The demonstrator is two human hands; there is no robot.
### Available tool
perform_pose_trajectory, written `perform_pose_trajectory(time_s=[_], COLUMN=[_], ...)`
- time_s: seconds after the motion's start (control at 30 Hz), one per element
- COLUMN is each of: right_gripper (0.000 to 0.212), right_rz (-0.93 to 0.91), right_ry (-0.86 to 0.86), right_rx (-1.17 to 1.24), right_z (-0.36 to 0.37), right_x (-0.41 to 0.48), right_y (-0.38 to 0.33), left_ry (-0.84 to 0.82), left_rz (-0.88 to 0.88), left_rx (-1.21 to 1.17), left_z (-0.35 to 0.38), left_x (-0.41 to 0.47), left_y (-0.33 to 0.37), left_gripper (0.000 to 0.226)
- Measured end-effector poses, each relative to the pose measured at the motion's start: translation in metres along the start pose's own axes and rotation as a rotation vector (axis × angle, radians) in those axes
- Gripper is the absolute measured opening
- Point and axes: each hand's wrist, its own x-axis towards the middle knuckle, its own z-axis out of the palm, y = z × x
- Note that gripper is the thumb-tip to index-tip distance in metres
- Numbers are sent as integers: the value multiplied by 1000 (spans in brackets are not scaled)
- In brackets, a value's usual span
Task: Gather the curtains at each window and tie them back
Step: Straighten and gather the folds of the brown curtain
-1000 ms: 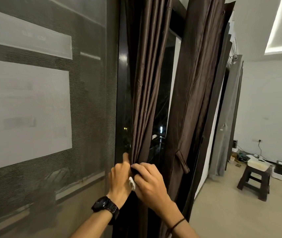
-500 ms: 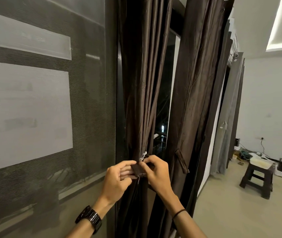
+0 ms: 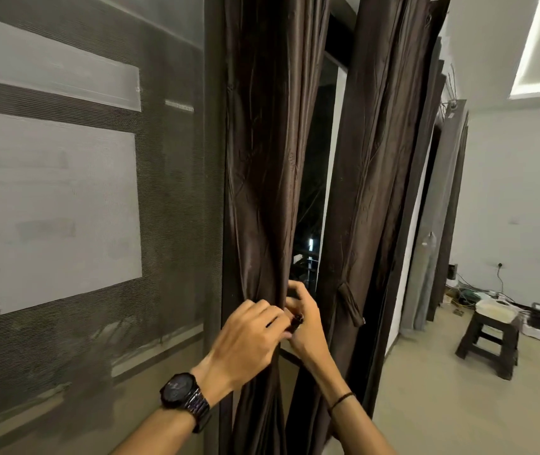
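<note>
Behind L hand: tie-back (mostly hidden)

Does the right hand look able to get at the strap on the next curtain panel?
Probably yes: the strap hangs uncovered just beside the right hand, though that hand is pinching the tie.

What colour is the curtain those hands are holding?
The curtain is dark brown, slightly shiny; the head view shows it best.
</note>
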Motion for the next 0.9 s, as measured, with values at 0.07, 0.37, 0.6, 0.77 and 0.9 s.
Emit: perform_pose_trajectory(time_s=[0.07,0.37,0.6,0.77,0.9], right_gripper=[27,21,11,12,14], right_rz=[110,215,189,174,198], right_ry=[30,340,320,336,363], right_rx=[109,241,183,164,220], right_z=[1,9,5,3,6], right_x=[-2,-20,-24,-29,-30], right_y=[4,-7,-3,2,-1], left_ry=[2,-54,-137,-200,-155], left_rz=[-59,-287,-370,-193,-395], left_rx=[8,-3,35,147,160], left_z=[1,3,6,3,-2], left_x=[1,0,-11,-11,-6], left_y=[-1,-9,-9,-13,-13], left_gripper=[7,12,43,52,23])
